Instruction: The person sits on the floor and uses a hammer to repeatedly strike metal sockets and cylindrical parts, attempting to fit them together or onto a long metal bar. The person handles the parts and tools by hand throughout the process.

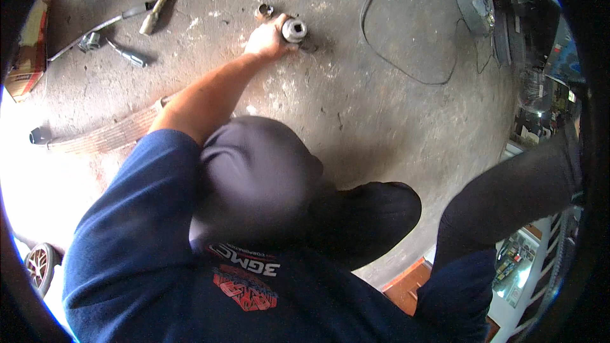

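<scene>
Item: large steel socket (295,30), upright on the concrete floor (381,108). Left hand (270,38) grips its side, steadying it. Smaller socket (264,11) just beyond. Right hand unseen.

Daylight blows out the left edge, the concrete floor (381,108) stays evenly lit, and the fisheye rim darkens and bends.

Single head-worn fisheye view, looking steeply down from above onto a grey concrete floor (394,114). Wearer's dark blue shirt (146,267) close up, filling the frame from six to eight o'clock. Floor farther off, stretching toward twelve o'clock, straight lines bending near the round black rim. Bright glare at nine o'clock. No second view, so nothing shared.
</scene>
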A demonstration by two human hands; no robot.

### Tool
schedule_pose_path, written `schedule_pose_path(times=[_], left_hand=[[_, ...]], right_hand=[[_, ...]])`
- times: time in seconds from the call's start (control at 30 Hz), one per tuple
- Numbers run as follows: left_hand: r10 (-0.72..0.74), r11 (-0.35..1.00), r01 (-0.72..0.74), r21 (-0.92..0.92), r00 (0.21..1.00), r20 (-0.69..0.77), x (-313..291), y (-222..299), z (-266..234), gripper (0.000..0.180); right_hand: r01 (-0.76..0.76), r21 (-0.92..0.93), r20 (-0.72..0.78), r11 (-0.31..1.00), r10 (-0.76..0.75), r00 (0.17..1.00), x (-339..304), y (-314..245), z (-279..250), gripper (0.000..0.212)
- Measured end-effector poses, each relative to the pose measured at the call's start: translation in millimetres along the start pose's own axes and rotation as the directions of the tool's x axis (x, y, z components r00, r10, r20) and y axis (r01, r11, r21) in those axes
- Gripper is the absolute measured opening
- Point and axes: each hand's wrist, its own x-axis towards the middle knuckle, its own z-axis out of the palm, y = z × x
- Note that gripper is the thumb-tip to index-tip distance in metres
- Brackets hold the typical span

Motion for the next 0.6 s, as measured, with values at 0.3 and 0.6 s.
schedule_pose_path(times=[0.3,0.6], left_hand=[[-0.032,0.997,0.035,0.073,0.999,-0.039,-1.9,5.5,0.7,0.085],[-0.025,1.000,0.025,0.017,0.999,-0.020,-4.2,8.7,-11.1,0.077]], right_hand=[[-0.735,-0.505,0.070,0.453,0.870,0.488,-350.3,153.1,124.0,0.057],[-0.533,0.034,-0.140,0.845,0.532,0.835,-51.2,18.2,28.5,0.056]])
